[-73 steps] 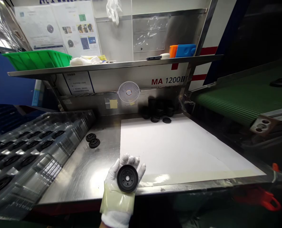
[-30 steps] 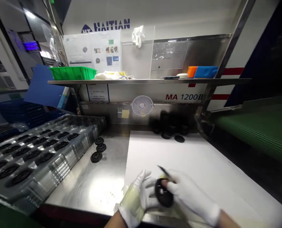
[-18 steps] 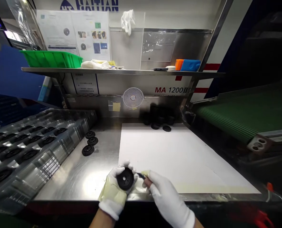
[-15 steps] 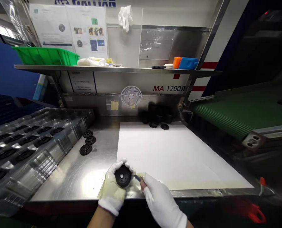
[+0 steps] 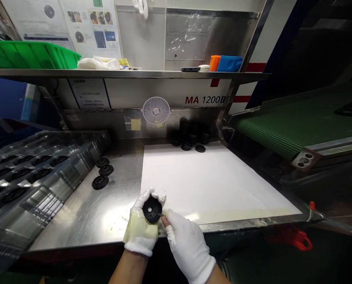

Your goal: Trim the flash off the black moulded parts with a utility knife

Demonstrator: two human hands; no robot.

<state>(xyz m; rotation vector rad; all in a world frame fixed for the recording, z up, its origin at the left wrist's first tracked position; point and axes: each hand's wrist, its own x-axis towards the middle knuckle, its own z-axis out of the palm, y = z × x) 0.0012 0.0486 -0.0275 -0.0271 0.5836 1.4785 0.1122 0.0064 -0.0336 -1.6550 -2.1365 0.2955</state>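
Observation:
My left hand, in a white glove with yellowish tape across the back, is closed around a round black plastic disc held above the steel bench's front edge. My right hand, also gloved, is closed on a small thin tool whose tip touches the disc's right rim. Three more black discs lie in a row on the steel to the left. A pile of black discs sits at the back of the white sheet.
A clear plastic tray with discs in its pockets fills the left side. A green conveyor belt runs at the right. The shelf above carries a green bin, cloths and orange and blue blocks. A small white fan hangs below it.
A third disc has appeared in the row on the left. My right hand has come in with the thin tool and brought its tip against the disc in my left hand. The view has tilted down.

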